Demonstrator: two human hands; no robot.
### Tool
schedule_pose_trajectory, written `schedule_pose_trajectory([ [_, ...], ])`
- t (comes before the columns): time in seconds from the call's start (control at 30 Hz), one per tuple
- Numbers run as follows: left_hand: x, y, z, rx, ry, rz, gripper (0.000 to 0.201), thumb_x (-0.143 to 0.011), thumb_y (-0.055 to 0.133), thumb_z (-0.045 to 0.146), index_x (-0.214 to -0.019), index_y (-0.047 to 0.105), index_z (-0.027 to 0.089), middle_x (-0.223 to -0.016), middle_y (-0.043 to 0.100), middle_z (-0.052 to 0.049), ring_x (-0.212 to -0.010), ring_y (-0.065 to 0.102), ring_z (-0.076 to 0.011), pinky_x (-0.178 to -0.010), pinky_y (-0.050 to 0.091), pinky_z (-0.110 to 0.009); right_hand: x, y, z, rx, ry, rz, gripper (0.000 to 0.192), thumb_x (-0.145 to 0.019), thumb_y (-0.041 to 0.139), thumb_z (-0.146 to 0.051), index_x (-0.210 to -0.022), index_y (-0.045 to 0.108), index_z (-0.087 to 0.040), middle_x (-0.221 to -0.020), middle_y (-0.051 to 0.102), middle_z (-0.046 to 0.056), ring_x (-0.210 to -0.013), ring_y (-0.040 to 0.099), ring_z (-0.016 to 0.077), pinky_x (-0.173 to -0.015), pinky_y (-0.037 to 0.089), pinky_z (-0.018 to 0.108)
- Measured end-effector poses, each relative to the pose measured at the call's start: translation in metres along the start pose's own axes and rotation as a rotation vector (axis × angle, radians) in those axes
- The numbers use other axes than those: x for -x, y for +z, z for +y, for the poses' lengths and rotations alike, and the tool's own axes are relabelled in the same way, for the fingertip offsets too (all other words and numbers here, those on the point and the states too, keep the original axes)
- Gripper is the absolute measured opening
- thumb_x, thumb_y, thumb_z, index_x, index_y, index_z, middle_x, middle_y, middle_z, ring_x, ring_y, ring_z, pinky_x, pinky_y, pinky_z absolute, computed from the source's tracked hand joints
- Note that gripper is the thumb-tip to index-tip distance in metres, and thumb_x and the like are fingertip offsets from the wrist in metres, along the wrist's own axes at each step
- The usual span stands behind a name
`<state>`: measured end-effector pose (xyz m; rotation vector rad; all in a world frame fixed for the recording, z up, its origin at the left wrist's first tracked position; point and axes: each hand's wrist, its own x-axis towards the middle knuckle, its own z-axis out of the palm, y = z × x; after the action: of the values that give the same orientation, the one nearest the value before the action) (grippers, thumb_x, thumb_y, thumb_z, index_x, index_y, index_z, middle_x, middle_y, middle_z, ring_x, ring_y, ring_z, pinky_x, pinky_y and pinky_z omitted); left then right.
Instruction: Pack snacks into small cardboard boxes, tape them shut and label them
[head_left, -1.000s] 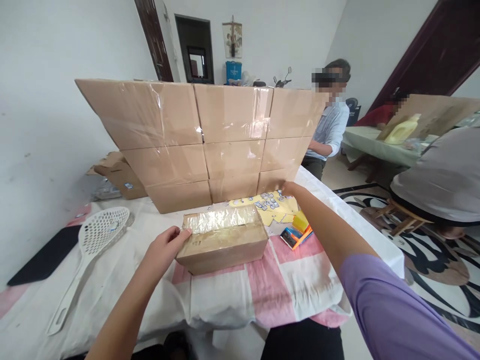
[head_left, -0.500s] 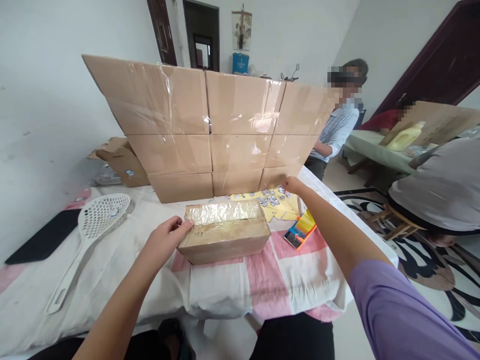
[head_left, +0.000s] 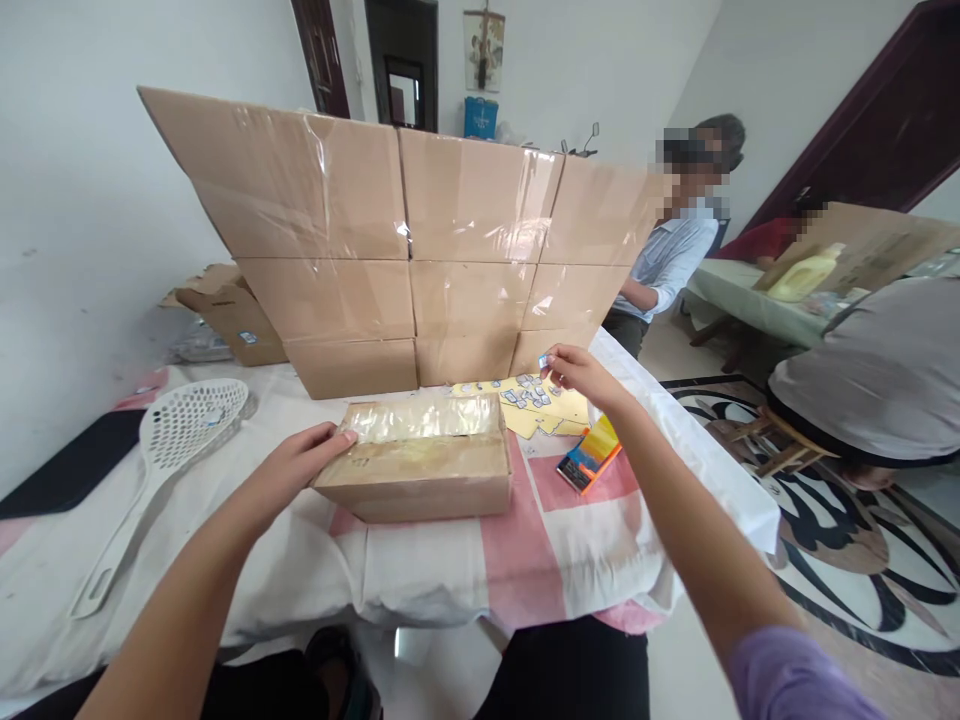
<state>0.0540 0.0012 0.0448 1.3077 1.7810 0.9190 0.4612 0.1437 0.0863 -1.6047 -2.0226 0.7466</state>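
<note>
My left hand (head_left: 319,450) grips the left edge of a small taped cardboard box (head_left: 424,470), thumb on top and fingers hidden behind the side. Raised a little above the table, my right hand (head_left: 574,372) pinches a small blue and white paper piece (head_left: 544,362) between thumb and fingertips. Below it lies a yellow sheet (head_left: 566,405) strewn with several small printed pieces (head_left: 529,393). An orange and blue packet (head_left: 589,458) rests on the cloth nearer to me. Behind all this stands a tall creased cardboard panel (head_left: 472,250).
A white slotted scoop (head_left: 191,420) and a black flat pad (head_left: 75,465) lie at the left. An open carton (head_left: 232,315) stands behind them. A person in a light blue shirt (head_left: 667,260) is beyond the panel; another sits on a stool (head_left: 784,445) at the right.
My right hand has come left, away from the panel's lower right corner, and the small piece now shows in its fingers. The box has shifted left and turned slightly with my left hand.
</note>
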Motion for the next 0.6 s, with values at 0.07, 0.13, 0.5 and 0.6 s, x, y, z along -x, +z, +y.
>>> schedule_pose_trajectory([
  [0.07,-0.003,-0.007,-0.006,0.039,-0.047,-0.01,0.051,-0.07,0.072,0.07,-0.088,0.068,0.023,-0.099,0.071,-0.005,-0.1,0.062,-0.0299,-0.079,0.049,-0.034,0.041,0.02,-0.008,-0.329,-0.136,0.03,0.031,-0.105,0.04,-0.041,-0.09,0.055,-0.019,-0.08,0.065,0.003,-0.061,0.05,0.0107,-0.059,0.042,0.024],
  [0.13,-0.004,-0.011,-0.01,0.084,-0.084,-0.018,0.056,-0.072,0.073,0.068,-0.104,0.07,0.023,-0.12,0.07,-0.007,-0.117,0.059,-0.032,-0.093,0.047,-0.036,0.076,0.041,-0.012,-0.669,-0.235,-0.003,0.032,-0.099,0.054,-0.049,-0.085,0.056,-0.02,-0.077,0.065,0.002,-0.06,0.048,0.0113,-0.058,0.04,0.026],
  [0.5,-0.008,-0.011,-0.026,0.257,-0.137,-0.058,0.055,-0.075,0.075,0.06,-0.111,0.069,0.019,-0.108,0.073,-0.002,-0.095,0.061,-0.0212,-0.076,0.044,-0.025,0.122,0.092,-0.007,-0.64,-0.275,-0.123,0.014,-0.094,0.064,-0.033,-0.089,0.069,-0.021,-0.084,0.067,0.001,-0.073,0.056,0.0142,-0.065,0.04,0.027],
  [0.6,-0.011,-0.01,-0.024,0.22,-0.123,-0.044,0.055,-0.074,0.075,0.059,-0.111,0.069,0.018,-0.106,0.073,-0.002,-0.093,0.06,-0.0211,-0.075,0.043,-0.025,0.131,0.1,-0.009,-0.623,-0.289,-0.056,0.012,-0.095,0.063,-0.031,-0.091,0.067,-0.021,-0.083,0.066,0.0,-0.069,0.052,0.0129,-0.061,0.037,0.026],
])
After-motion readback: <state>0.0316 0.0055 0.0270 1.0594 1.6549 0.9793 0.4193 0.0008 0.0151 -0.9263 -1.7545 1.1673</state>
